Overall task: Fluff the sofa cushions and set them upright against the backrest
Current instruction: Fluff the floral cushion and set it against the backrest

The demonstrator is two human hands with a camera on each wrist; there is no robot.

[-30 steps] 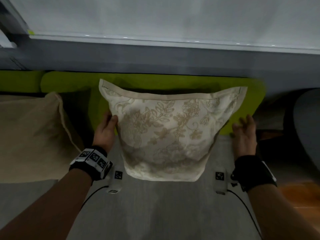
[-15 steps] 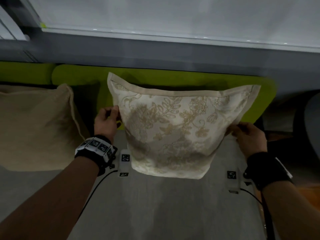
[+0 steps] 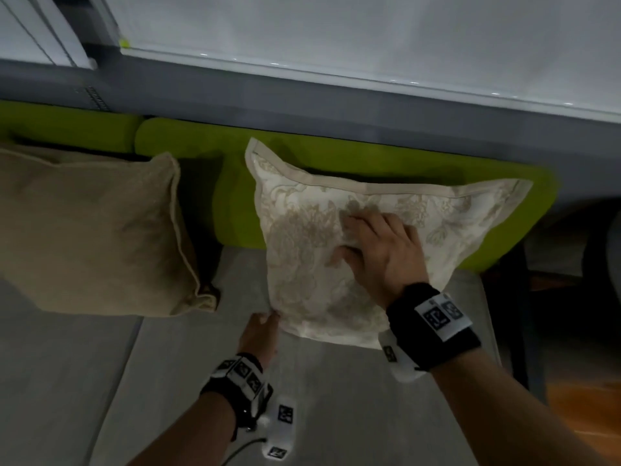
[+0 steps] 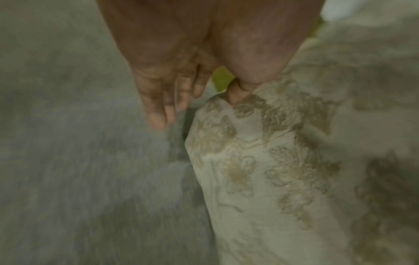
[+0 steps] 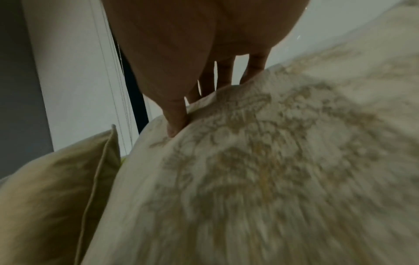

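A cream cushion with a floral pattern [image 3: 302, 264] stands on the grey seat [image 3: 201, 364] and leans back on the green backrest [image 3: 336, 156]. My right hand [image 3: 369, 243] lies spread on its front face and presses in; the right wrist view shows the fingers [image 5: 176, 123] sinking into the fabric [image 5: 272, 179]. My left hand [image 3: 265, 322] is low at the cushion's lower left corner. In the left wrist view its fingers [image 4: 156, 116] are straight over the seat, and the thumb touches the corner [image 4: 226, 143]. A plain beige cushion [image 3: 94, 230] stands to the left against the backrest.
A grey wall and a white blind [image 3: 369, 35] rise behind the sofa. Wooden floor [image 3: 578, 398] and a dark rounded object [image 3: 605, 250] lie beyond the seat's right end. A gap of seat separates the two cushions.
My right hand left the cushion's right edge and now presses its front. My left hand dropped from the left edge to the lower corner. The cushion settled back against the backrest.
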